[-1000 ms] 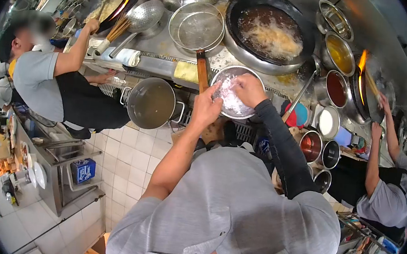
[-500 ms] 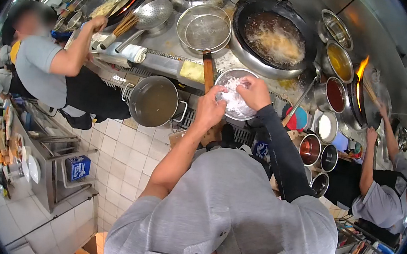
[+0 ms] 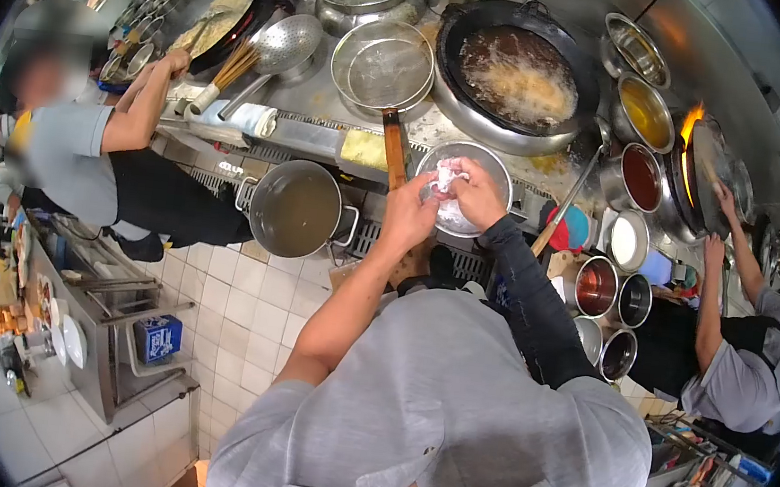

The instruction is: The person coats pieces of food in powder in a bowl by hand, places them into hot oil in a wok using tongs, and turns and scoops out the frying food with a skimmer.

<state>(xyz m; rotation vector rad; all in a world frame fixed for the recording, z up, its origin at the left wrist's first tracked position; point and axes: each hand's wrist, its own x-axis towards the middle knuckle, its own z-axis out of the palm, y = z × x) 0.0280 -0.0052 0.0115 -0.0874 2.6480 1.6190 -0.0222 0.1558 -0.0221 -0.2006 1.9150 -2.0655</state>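
My left hand (image 3: 412, 207) and right hand (image 3: 479, 196) both have their grip pinched on a white, powder-coated lump (image 3: 447, 175), just above the round silver metal bowl (image 3: 500, 171). Beyond it, pale food (image 3: 531, 91) bubbles in the large black wok (image 3: 448, 52).

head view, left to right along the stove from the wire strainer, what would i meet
Wire strainer → big wok of bubbling liquid → bowl of yellow liquid → wok beside the flame

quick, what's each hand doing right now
Left hand: fingers closed on the white-coated piece, over the metal bowl.
Right hand: fingertips pinched on the same piece; its exact grip can't be told.
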